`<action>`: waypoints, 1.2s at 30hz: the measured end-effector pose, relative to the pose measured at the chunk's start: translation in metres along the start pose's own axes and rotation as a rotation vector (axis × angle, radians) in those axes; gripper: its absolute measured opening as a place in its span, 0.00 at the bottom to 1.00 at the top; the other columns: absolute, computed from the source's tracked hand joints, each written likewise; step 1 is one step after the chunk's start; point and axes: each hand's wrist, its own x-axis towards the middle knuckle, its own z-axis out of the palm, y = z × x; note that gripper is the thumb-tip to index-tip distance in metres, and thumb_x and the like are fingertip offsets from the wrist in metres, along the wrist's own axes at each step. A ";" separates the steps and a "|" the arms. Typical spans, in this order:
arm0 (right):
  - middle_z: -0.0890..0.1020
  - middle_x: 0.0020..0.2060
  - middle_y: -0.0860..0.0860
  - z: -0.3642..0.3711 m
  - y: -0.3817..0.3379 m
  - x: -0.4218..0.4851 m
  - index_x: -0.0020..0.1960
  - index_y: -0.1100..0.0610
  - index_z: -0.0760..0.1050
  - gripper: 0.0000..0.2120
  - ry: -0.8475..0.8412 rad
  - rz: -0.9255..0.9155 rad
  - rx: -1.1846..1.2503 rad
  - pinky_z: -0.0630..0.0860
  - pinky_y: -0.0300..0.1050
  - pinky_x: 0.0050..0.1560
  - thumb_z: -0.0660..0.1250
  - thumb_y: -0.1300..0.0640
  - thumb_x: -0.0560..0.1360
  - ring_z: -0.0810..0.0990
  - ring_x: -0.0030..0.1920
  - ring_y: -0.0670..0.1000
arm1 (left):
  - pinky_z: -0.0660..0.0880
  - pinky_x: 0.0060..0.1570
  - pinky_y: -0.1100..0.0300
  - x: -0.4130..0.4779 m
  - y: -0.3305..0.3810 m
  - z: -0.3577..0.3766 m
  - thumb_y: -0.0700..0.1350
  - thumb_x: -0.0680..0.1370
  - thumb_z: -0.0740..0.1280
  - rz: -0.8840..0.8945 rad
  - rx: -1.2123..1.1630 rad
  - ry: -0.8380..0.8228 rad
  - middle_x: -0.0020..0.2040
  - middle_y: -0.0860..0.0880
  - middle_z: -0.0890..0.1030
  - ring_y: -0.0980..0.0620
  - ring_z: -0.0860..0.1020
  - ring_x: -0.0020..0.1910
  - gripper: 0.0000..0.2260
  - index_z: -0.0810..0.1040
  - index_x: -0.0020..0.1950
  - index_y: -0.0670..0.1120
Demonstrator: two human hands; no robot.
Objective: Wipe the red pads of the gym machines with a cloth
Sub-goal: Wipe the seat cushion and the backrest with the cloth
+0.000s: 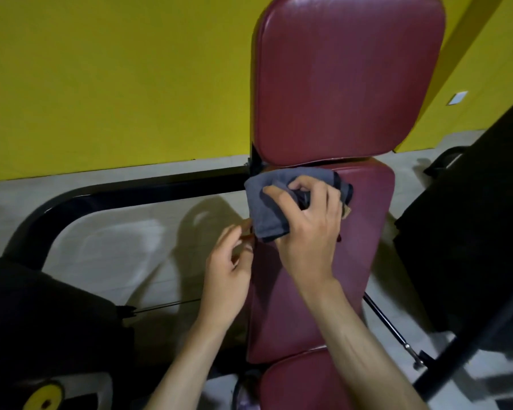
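A gym bench has an upright red back pad (347, 78), a long red seat pad (365, 220) below it and a third red pad (293, 383) nearest me. My right hand (305, 226) grips a bunched grey-blue cloth (267, 208) on the far left part of the seat pad, just under the back pad. At the seat pad's left edge is my left hand (225, 276), fingers loosely curled; its fingertips are next to the cloth's lower corner, and contact cannot be told.
A black frame tube (137, 190) runs left from the bench along a yellow wall (116, 78). Black machine parts stand at the right (468, 232) and lower left (42, 315). A thin black rod (391, 324) slants off the seat's right side over the pale tiled floor.
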 end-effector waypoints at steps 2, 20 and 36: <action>0.77 0.56 0.57 0.004 0.001 0.000 0.60 0.49 0.82 0.23 0.028 0.000 -0.017 0.71 0.57 0.49 0.73 0.67 0.68 0.73 0.56 0.60 | 0.68 0.51 0.80 0.000 -0.003 0.001 0.31 0.82 0.61 0.010 -0.041 -0.019 0.55 0.75 0.74 0.79 0.72 0.56 0.24 0.72 0.57 0.64; 0.69 0.51 0.52 0.044 0.043 -0.134 0.55 0.49 0.79 0.19 -0.098 -0.037 0.008 0.70 0.52 0.40 0.72 0.65 0.68 0.69 0.47 0.57 | 0.74 0.57 0.70 -0.008 -0.046 0.014 0.31 0.81 0.59 0.061 -0.027 0.074 0.62 0.57 0.81 0.64 0.79 0.61 0.23 0.77 0.67 0.54; 0.69 0.49 0.52 0.063 0.076 -0.181 0.51 0.49 0.77 0.19 -0.173 -0.018 0.013 0.70 0.53 0.45 0.76 0.63 0.65 0.69 0.47 0.57 | 0.72 0.50 0.76 -0.010 -0.035 0.026 0.33 0.80 0.59 0.095 0.075 0.160 0.64 0.59 0.77 0.68 0.77 0.60 0.24 0.77 0.69 0.56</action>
